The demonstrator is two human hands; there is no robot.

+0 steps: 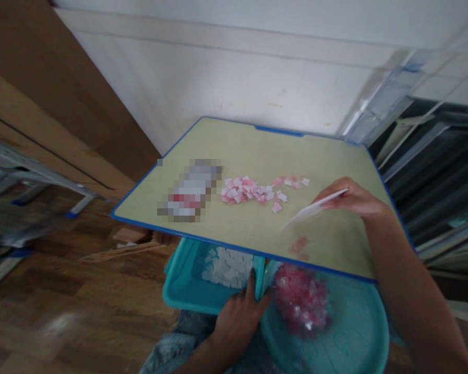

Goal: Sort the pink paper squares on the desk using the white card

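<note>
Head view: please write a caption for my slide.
Right hand holding a thin white sheet over a blue-edged table with small pink-and-white pieces; left hand at a teal tray.

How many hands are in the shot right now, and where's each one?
2: the right hand grips a thin white sheet above the board; the left hand is at the teal tub's near right corner.
</note>
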